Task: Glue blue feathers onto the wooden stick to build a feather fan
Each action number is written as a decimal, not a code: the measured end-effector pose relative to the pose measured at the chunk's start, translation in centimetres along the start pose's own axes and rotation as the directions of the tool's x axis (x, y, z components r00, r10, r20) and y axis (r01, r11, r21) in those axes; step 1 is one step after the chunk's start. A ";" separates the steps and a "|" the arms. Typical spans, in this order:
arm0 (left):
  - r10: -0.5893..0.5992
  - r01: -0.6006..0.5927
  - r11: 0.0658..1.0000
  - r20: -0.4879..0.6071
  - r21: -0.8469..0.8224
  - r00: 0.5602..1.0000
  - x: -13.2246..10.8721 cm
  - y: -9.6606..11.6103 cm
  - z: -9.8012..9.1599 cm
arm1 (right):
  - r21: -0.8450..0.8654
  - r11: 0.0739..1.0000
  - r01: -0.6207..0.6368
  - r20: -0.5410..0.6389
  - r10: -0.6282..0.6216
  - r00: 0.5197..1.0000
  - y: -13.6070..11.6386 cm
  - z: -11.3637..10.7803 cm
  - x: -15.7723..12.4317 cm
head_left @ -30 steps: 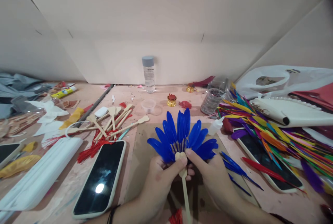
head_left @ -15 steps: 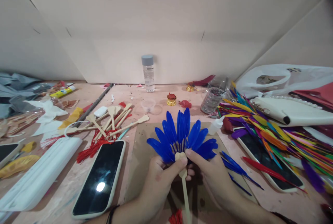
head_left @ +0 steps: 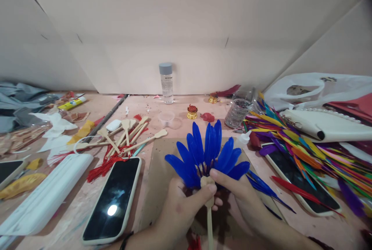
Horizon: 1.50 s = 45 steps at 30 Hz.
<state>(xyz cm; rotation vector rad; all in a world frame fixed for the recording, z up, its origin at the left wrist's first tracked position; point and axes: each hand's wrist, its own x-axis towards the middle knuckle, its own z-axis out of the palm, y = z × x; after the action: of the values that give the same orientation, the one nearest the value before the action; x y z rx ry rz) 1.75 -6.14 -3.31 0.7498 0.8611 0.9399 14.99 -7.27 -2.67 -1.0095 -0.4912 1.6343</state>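
Note:
A fan of bright blue feathers [head_left: 209, 145] spreads out from the top of a pale wooden handle [head_left: 209, 219], above a brown board [head_left: 157, 165]. My left hand [head_left: 186, 207] is closed round the handle's top, its thumb across the wood. At the feathers' base on the right, my right hand [head_left: 241, 192] pinches with thumb or finger near the quills; its other fingers are partly hidden behind the fan. A red tassel [head_left: 194, 243] shows beside the handle's lower part. Loose blue feathers [head_left: 266, 192] lie right of my right hand.
At the left are a phone [head_left: 112, 199], a white case [head_left: 46, 196] and wooden handles [head_left: 126, 136] with red tassels. A clear bottle [head_left: 166, 85] stands at the back. Right are a plastic cup [head_left: 236, 112], glue bottle [head_left: 243, 138], colourful feathers [head_left: 308, 153] and another phone [head_left: 293, 172].
Both hands and the blue feather fan have shifted slightly right and a little down in view. The fan has turned slightly clockwise.

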 end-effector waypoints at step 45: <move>0.145 -0.142 0.989 -0.063 0.048 0.987 0.0 0.1 -1.0 | 0.080 0.970 0.227 0.019 -0.230 0.973 -0.1 0.9 -0.3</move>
<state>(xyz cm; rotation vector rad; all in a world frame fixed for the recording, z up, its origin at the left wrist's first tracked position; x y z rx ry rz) 0.82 -5.98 -3.72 0.8301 0.8965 1.0815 14.33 -7.39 -1.99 -0.8406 -0.5383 1.4517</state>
